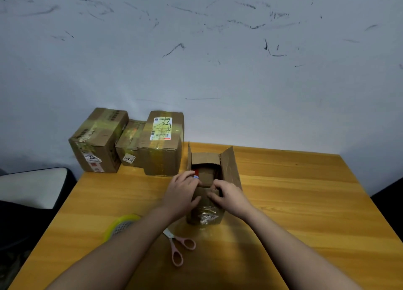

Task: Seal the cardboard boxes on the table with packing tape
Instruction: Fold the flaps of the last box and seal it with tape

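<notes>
Small open brown cardboard box [214, 174] mid wooden table [294, 191], long axis running away from the person. Left hand [182, 193] and right hand [227, 194], fingers curled, grip its near flap [205, 194]; side flaps upright.

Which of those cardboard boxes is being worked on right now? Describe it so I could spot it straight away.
Start at the wooden table and find the three taped boxes at its far left corner. Just right of them stands the open box, flaps up, with both hands at its near edge. It alone is unsealed, its contents showing.
</notes>
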The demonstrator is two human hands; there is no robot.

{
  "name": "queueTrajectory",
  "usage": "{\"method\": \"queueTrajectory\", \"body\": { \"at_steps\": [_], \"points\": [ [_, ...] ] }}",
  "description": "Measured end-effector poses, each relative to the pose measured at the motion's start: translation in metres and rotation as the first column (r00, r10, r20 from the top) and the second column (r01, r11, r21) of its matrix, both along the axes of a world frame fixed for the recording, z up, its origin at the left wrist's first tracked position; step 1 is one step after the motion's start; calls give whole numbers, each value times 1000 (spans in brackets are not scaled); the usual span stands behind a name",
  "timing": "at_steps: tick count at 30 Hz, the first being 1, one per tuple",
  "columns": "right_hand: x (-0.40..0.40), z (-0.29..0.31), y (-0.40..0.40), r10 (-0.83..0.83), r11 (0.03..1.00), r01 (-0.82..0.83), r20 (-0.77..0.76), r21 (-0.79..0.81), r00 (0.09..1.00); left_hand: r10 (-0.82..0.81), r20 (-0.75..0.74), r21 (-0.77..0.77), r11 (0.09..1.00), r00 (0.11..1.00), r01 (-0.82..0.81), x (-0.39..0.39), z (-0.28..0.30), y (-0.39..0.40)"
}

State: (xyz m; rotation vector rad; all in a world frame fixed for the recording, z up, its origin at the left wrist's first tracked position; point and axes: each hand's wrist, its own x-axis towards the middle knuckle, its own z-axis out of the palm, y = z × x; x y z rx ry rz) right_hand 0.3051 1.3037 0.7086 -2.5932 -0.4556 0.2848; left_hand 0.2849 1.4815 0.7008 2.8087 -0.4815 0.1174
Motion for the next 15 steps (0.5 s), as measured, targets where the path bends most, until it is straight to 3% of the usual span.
{"method": "queueTrajectory", "body": {
  "at_steps": [3, 10, 15],
  "points": [
    [-5, 0, 2, 22, 999, -22, -13, -29, 1000, -7, 74, 70, 998, 997, 2, -6, -10, 12],
    [-8, 4, 9, 9, 1000, -9, -20, 2, 1000, 22, 25, 49, 999, 999, -24, -6, -9, 8],
    [-13, 3, 8, -23, 1000, 23, -35, -3, 999, 235, -70, 4, 972, 969, -236, -14, -8, 15]
  ]
}}
